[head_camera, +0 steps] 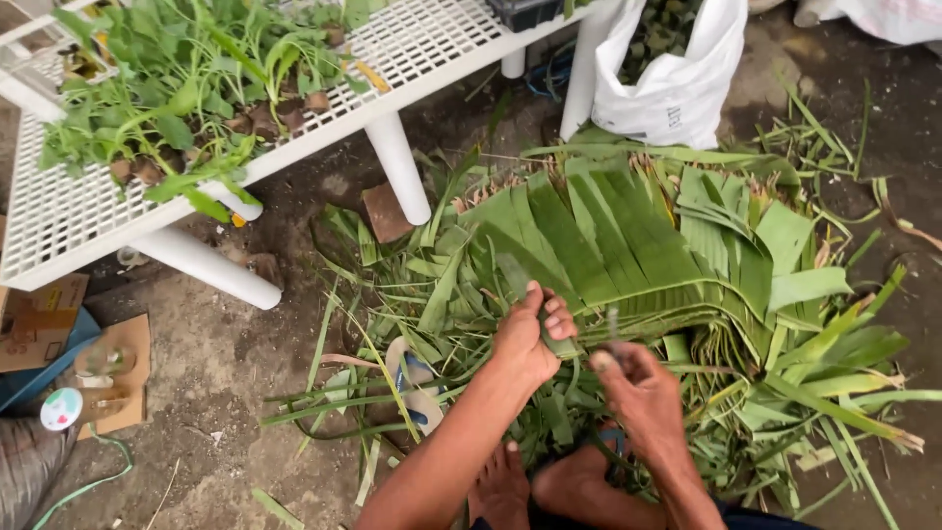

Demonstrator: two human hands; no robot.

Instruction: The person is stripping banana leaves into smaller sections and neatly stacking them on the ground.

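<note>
Hands meet over the pile of broad green banana leaf strips point(628, 245) on the ground: the left hand point(530, 339) holds one strip end in a closed grip, the right hand point(638, 388) pinches something thin just beside it. Leaves run lengthwise away from the person.

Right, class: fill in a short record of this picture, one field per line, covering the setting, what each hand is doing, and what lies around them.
Setting: outdoors, bare dirt ground
Left hand: grips the edge of a banana leaf
Right hand: pinches a thin blade-like tool, kind unclear
Underfoot: cut leaf strips, bare feet, a sandal
Behind: white mesh rack with seedlings, white sack
</note>
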